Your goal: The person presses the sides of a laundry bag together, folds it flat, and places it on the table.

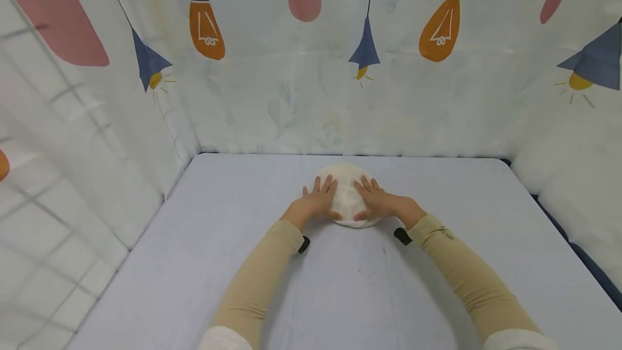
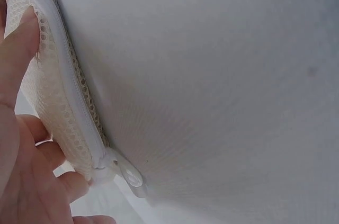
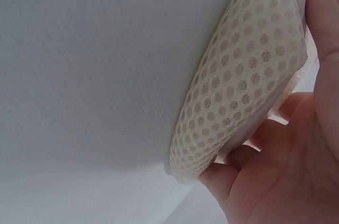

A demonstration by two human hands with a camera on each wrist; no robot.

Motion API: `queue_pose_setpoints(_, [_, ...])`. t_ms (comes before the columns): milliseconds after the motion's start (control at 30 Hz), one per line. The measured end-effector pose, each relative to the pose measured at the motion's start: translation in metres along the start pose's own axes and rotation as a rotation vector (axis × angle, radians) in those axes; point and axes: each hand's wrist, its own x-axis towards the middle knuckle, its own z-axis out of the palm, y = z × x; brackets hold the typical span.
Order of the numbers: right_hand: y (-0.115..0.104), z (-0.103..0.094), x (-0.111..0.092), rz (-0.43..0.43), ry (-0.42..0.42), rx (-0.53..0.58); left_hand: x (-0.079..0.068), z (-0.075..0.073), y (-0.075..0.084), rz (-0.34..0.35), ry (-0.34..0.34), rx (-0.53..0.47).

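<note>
Got a pale bench [image 1: 340, 296] with a cream mesh bag [image 1: 347, 196] on it, pretty near the far edge.

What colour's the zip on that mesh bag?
The zip is white, clearest in the left wrist view.

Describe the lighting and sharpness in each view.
Head view: bright, diffuse light, with soft shadows on the table beside the left sleeve and right sleeve; left wrist view: dimmer and greyer, with a pale sheen on the zipper pull; right wrist view: also dim, the mesh pouch showing clear holes, the upper left hazy.
</note>
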Motion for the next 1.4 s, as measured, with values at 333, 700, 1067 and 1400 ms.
queue_pose_setpoints(333, [-0.001, 0.0, -0.001, 0.004, -0.01, -0.018, -0.002, 0.002, -0.001, 0.007, -0.004, -0.02])
queue_pose_setpoints(700, [-0.006, -0.005, 0.002, 0.026, -0.026, -0.084, -0.004, 0.003, -0.005, 0.013, 0.011, -0.042])
queue_pose_setpoints(1067, [0.006, -0.008, 0.0, -0.013, 0.035, -0.064, 0.007, -0.001, -0.011, 0.066, 0.05, -0.062])
queue_pose_setpoints(1400, [-0.005, -0.02, 0.0, -0.039, 0.023, -0.095, 0.008, -0.003, -0.02, 0.097, 0.073, -0.122])
